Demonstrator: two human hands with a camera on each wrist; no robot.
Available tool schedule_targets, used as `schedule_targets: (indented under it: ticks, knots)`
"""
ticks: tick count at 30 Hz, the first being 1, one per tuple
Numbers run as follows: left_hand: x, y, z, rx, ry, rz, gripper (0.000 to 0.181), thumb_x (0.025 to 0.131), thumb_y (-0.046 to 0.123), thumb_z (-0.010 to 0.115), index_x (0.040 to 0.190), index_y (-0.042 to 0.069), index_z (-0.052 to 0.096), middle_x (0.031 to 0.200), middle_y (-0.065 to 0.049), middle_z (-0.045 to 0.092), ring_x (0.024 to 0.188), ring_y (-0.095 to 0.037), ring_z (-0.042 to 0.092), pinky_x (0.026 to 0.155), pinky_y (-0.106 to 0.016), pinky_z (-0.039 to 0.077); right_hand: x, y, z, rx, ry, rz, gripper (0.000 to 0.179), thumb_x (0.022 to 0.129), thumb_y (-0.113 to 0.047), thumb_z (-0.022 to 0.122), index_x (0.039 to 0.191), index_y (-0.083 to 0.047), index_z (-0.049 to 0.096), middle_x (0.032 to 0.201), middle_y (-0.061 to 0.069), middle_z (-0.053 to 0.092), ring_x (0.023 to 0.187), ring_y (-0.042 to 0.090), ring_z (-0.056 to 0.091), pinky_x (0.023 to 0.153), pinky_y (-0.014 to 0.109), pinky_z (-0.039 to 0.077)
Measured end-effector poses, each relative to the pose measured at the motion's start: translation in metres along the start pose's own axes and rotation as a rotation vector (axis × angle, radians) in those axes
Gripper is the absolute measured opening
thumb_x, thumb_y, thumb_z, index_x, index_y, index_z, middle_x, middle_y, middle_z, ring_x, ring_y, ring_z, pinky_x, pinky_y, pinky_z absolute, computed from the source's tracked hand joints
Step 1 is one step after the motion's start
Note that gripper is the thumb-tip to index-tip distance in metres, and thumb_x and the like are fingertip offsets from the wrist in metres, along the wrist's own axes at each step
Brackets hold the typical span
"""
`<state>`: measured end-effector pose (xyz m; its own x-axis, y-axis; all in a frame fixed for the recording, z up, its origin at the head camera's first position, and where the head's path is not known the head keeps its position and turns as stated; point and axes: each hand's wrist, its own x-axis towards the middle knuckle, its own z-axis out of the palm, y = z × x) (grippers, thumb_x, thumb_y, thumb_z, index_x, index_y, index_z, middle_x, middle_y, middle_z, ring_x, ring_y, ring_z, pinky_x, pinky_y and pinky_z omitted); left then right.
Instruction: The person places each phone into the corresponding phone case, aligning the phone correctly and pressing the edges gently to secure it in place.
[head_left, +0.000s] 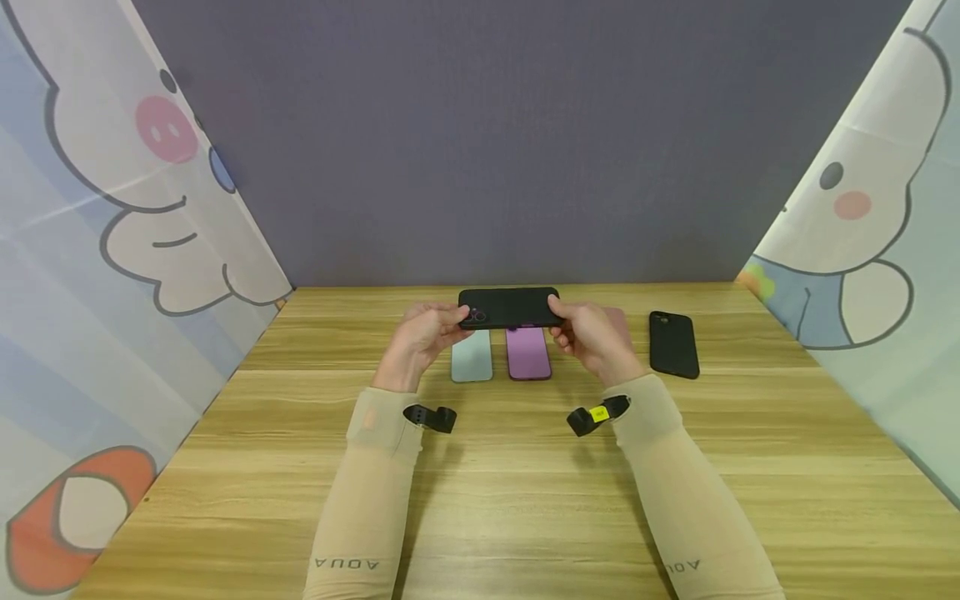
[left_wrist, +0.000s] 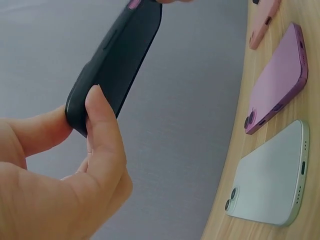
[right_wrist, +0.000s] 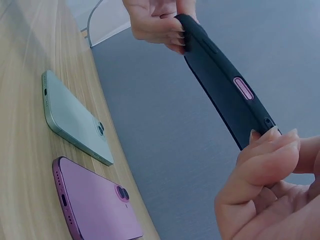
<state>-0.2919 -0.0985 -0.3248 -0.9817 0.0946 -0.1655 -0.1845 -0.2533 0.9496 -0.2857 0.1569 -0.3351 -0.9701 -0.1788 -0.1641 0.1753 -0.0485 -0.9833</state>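
A phone in a black case point(head_left: 513, 308) is held sideways in the air above the table, between both hands. My left hand point(head_left: 420, 340) pinches its left end, next to the camera lenses, with the thumb on the back and fingers beneath. The opposite end is gripped by my right hand point(head_left: 597, 340). Through a cutout in the case's long edge shows a pinkish-purple strip point(right_wrist: 243, 88) of the phone inside. Below lie a pale green phone point(left_wrist: 274, 175) and a purple phone point(left_wrist: 280, 80), both with their camera side up.
A pink phone point(head_left: 618, 322) lies partly hidden behind my right hand. Farther right on the wooden table point(head_left: 510, 500) is another black phone case point(head_left: 673, 346). A grey panel point(head_left: 510, 142) stands at the back, with cartoon-printed sheets point(head_left: 97, 275) at both sides.
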Motion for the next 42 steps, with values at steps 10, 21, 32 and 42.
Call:
schedule_targets:
  ticks: [10, 21, 32, 42]
  knots:
    - [-0.0008, 0.0017, -0.0022, -0.093, -0.023, -0.010, 0.035, 0.102, 0.000, 0.058, 0.134, -0.013, 0.052, 0.109, -0.012, 0.065, 0.090, -0.019, 0.068, 0.103, -0.040, 0.050, 0.0002, -0.0001, 0.0002, 0.050, -0.016, 0.010, 0.030, 0.106, -0.034, 0.055, 0.111, -0.005, 0.057, 0.074, 0.004, 0.051, 0.057, 0.012, 0.042, 0.059, 0.025, 0.037]
    - [-0.0014, 0.0009, -0.0037, -0.085, -0.069, 0.011, 0.036, 0.103, -0.002, 0.052, 0.136, -0.016, 0.049, 0.106, -0.013, 0.066, 0.089, -0.020, 0.069, 0.101, -0.041, 0.051, -0.0025, -0.0051, -0.0004, 0.091, -0.042, 0.040, 0.036, 0.105, -0.034, 0.056, 0.128, -0.006, 0.055, 0.068, 0.002, 0.056, 0.054, 0.011, 0.045, 0.057, 0.024, 0.039]
    - [-0.0011, 0.0015, -0.0057, -0.027, -0.136, 0.009, 0.031, 0.101, -0.003, 0.056, 0.129, -0.017, 0.055, 0.091, -0.009, 0.072, 0.079, -0.018, 0.071, 0.085, -0.034, 0.058, 0.0008, -0.0036, -0.0001, 0.215, 0.007, 0.055, 0.025, 0.105, -0.030, 0.056, 0.117, -0.008, 0.055, 0.087, 0.000, 0.069, 0.068, 0.014, 0.066, 0.060, 0.028, 0.048]
    - [-0.0052, 0.0017, -0.0015, -0.082, -0.099, 0.013, 0.015, 0.102, 0.008, 0.061, 0.110, -0.002, 0.068, 0.092, -0.007, 0.068, 0.080, -0.019, 0.065, 0.086, -0.033, 0.056, 0.0034, -0.0010, 0.0025, 0.287, 0.081, 0.092, 0.027, 0.103, -0.020, 0.062, 0.123, -0.004, 0.057, 0.095, 0.004, 0.071, 0.081, 0.017, 0.073, 0.071, 0.031, 0.059]
